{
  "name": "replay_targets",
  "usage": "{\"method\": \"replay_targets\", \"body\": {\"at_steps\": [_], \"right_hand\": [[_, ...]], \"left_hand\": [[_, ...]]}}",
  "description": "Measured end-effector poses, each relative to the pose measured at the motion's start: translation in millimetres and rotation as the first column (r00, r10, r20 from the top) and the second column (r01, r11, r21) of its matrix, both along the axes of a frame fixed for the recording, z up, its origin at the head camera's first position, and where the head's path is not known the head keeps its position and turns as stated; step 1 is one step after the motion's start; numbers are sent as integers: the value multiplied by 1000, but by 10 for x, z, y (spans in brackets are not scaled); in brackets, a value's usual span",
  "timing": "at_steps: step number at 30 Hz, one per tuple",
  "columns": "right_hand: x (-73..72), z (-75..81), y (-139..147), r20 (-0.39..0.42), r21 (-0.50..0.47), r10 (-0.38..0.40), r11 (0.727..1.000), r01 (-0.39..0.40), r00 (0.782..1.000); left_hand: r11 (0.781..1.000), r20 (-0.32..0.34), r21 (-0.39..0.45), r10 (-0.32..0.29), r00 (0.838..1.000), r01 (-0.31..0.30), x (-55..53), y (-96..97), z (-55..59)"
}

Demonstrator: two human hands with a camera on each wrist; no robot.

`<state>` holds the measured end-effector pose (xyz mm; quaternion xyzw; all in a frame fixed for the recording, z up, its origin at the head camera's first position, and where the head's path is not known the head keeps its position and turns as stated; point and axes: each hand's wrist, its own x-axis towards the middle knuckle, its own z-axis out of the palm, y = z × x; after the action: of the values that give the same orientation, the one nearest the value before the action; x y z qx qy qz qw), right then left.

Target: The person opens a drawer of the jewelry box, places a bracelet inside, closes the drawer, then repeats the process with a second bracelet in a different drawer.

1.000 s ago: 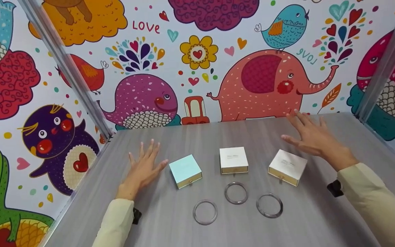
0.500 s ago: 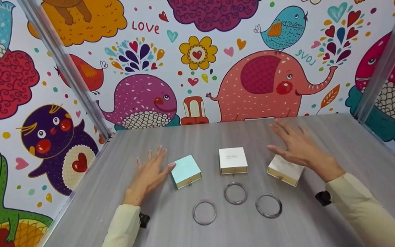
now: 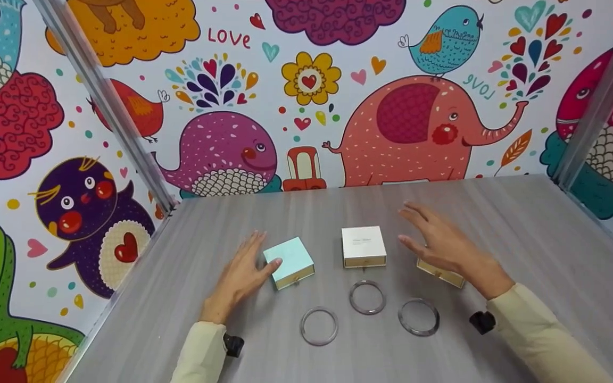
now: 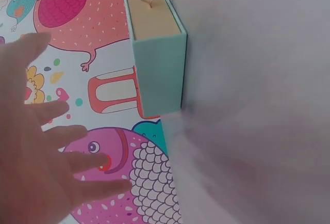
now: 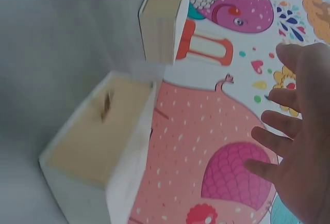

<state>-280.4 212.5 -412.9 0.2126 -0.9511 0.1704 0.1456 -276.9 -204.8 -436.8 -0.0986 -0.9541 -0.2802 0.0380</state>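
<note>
My left hand [image 3: 240, 274] hovers at the left side of a mint-green drawer box [image 3: 290, 261], its thumb overlapping the box's corner in the head view. In the left wrist view its fingers are spread, apart from the mint box [image 4: 160, 72], whose tan drawer front bears a small ribbon pull. My right hand [image 3: 442, 244], fingers extended, passes over the right-hand white drawer box [image 3: 441, 273] and hides most of its lid. The right wrist view shows that white box [image 5: 98, 131] below the hand. Between the hands sits another white box [image 3: 364, 244]. Neither hand holds anything.
Three translucent greyish bangles lie in front of the boxes: a left one [image 3: 319, 326], a middle one [image 3: 367, 297] and a right one [image 3: 419, 317]. The grey table [image 3: 264, 351] meets walls with cartoon animals at its back and left. Metal posts [image 3: 109, 106] stand at the corners.
My right hand has moved left and nearer, from beyond the right white box to over it. My left hand has shifted right, up to the mint box. Boxes and bangles keep their places.
</note>
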Motion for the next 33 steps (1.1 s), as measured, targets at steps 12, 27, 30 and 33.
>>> {"method": "replay_targets", "body": {"at_steps": [12, 27, 30, 33], "right_hand": [[32, -209, -369, -162, -133, 87, 985, -109, 983], [86, -436, -833, -247, -259, 243, 916, -305, 938], [104, -455, -934, -245, -278, 268, 901, -332, 932], [128, -466, -1022, -206, -304, 277, 894, -330, 939]], "left_hand": [[994, 68, 93, 48, 997, -54, 23, 50, -96], [980, 73, 196, 21, 997, -35, -11, 116, -186], [976, 72, 213, 18, 997, -33, -14, 134, -194], [972, 69, 234, 15, 998, -31, -20, 146, -197]]}}
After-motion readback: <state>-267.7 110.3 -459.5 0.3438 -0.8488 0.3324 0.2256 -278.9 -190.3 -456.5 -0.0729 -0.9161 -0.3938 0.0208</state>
